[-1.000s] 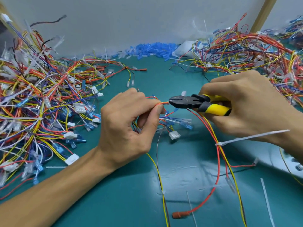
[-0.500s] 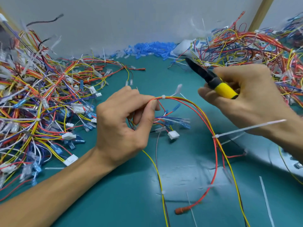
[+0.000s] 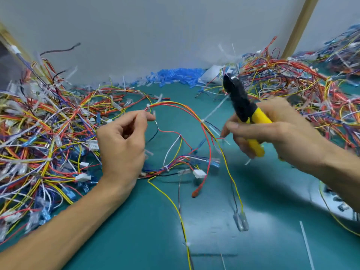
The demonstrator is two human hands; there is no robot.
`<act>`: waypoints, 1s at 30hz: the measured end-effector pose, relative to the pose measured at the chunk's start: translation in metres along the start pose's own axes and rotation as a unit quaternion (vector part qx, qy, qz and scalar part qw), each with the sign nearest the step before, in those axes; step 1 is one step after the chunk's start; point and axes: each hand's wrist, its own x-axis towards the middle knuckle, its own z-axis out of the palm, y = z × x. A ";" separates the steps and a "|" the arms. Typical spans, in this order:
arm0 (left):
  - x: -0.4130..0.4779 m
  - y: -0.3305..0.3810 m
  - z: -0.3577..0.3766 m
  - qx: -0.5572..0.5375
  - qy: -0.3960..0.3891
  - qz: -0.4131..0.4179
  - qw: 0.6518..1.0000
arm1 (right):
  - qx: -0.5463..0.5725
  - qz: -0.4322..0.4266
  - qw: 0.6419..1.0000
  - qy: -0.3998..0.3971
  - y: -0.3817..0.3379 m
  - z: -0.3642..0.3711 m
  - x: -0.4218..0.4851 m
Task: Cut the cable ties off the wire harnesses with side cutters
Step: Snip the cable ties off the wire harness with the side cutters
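Firmly, my right grip is closed round the yellow handles of the side cutters. All the fingers wrap them, and the black head points up and away from me, a little to the left, lifted above the desk. Whether the cutting jaws are together or apart I cannot tell, because this part is blurred. The forearm comes in from the right edge, and one fingertip reaches to the left, just beside the wire harness.

My left grip is half curled with its back towards me. The index finger stretches to the right, with its tip near the left end of the harness arch. If it pinches a wire there, I cannot tell. This forearm lies diagonally from the lower left corner.

The harness makes an arch of red, yellow and orange wires between both hands, and its lower ends reach the teal desk. One white cable tie sits on the arch near the cutters, with its long tail pointing up to the right. A second tie is at the left end. Other harnesses lie in a left pile and a right pile.
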 end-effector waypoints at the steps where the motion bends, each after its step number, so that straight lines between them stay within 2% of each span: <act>1: 0.001 -0.001 -0.001 -0.004 0.006 -0.008 1.000 | 0.027 0.012 1.000 -0.010 0.000 0.005 -0.001; 3: 0.001 -0.001 -0.001 -0.010 0.011 -0.010 1.000 | 0.080 0.045 0.996 0.002 0.003 0.014 -0.001; 6: 0.001 0.002 0.001 -0.034 0.019 -0.011 0.999 | 0.077 0.071 0.993 0.049 0.008 0.021 0.003; 10: -0.002 0.006 0.004 -0.059 0.014 0.002 0.998 | 0.095 0.082 0.991 0.037 0.012 0.023 0.003; 15: -0.005 0.006 0.002 0.005 -0.006 0.065 0.998 | 0.234 0.099 0.967 0.010 0.006 0.019 0.003; 23: -0.007 0.009 -0.001 0.027 0.018 0.101 0.994 | 0.107 0.115 0.988 0.010 0.008 0.023 0.002; 26: -0.009 0.013 -0.003 0.069 0.020 0.126 0.989 | 0.120 0.095 0.988 0.027 0.007 0.023 0.001; 28: -0.011 0.019 -0.004 0.138 0.026 0.172 0.975 | 0.125 0.075 0.989 0.030 0.003 0.022 0.000; 30: -0.016 0.028 -0.007 0.184 0.011 0.260 0.948 | 0.117 0.055 0.992 0.015 0.000 0.021 -0.001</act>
